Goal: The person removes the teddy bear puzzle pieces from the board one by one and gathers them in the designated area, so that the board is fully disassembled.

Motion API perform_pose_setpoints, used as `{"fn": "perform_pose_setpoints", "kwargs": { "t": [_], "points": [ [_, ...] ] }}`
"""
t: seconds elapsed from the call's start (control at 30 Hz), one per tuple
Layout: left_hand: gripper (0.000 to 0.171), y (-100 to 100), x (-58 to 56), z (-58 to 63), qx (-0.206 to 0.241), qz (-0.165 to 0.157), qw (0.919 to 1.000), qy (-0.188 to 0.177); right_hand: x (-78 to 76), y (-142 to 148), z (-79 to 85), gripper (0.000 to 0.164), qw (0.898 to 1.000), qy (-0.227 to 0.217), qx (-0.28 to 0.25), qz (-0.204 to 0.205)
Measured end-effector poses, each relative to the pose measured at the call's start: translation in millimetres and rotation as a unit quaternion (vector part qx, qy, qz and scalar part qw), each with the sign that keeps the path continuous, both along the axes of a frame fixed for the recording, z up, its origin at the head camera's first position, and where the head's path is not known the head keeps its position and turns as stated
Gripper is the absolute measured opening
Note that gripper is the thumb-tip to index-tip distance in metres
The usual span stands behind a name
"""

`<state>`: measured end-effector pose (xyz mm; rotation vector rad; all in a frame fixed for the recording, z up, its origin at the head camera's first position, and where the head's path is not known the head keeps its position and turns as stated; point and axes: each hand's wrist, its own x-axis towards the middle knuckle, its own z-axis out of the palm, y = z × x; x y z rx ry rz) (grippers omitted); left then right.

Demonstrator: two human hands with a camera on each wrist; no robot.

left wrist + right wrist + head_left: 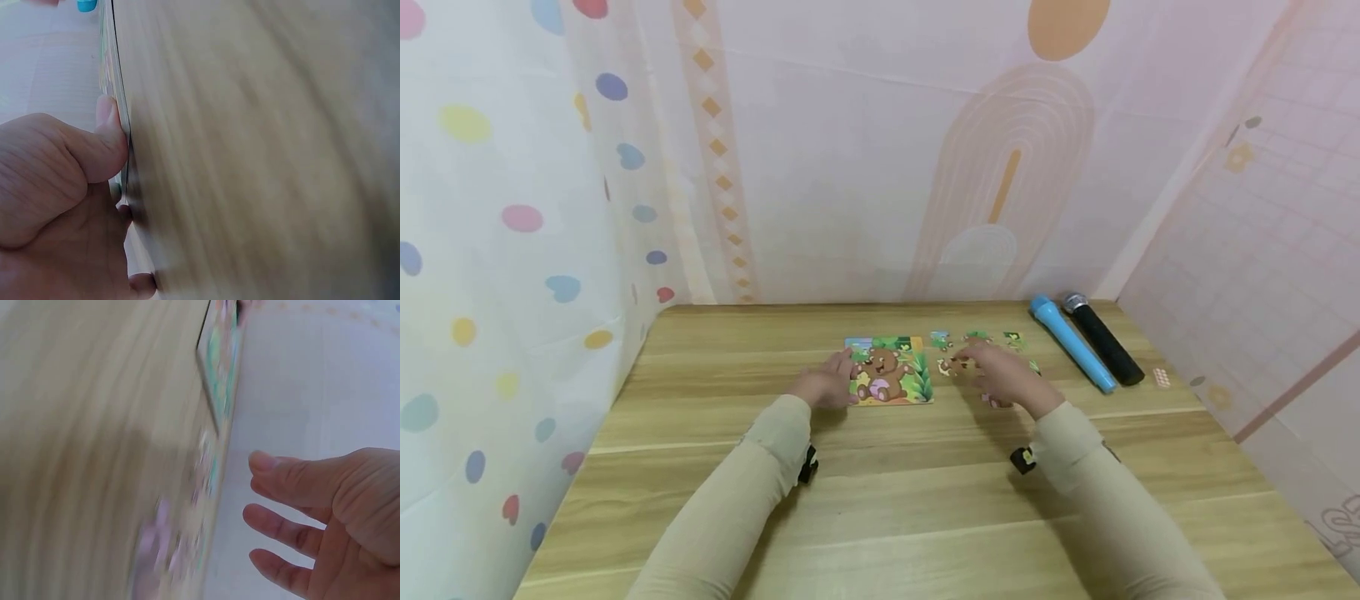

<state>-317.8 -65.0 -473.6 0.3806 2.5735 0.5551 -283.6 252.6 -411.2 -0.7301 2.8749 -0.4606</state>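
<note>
A jigsaw puzzle board with a brown bear picture lies flat on the wooden table. My left hand rests at its left edge, the thumb lying along the board's side in the left wrist view. Over the loose puzzle pieces to the right of the board is my right hand, its fingers loosely bent with nothing between them. In the right wrist view those fingers stand apart from the blurred pieces below. Some pieces are hidden under the right hand.
A blue microphone and a black microphone lie side by side at the back right. A small checked piece sits near the table's right edge. Patterned cloth hangs behind the table and along both sides.
</note>
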Motion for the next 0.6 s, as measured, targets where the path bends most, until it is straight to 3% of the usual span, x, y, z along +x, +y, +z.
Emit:
{"fn": "perform_pose_setpoints", "kwargs": {
  "t": [0.37,0.6],
  "points": [
    [0.026,1.9,2.6,4.0,-0.001,-0.005,1.0000,-0.004,-15.6,-81.4,-20.5,0.045,0.994,-0.056,-0.044,0.086],
    [0.028,1.3,2.1,5.8,0.008,-0.009,0.9999,0.006,-21.0,-111.5,-35.7,0.035,0.988,-0.015,-0.086,0.129]
  ]
}}
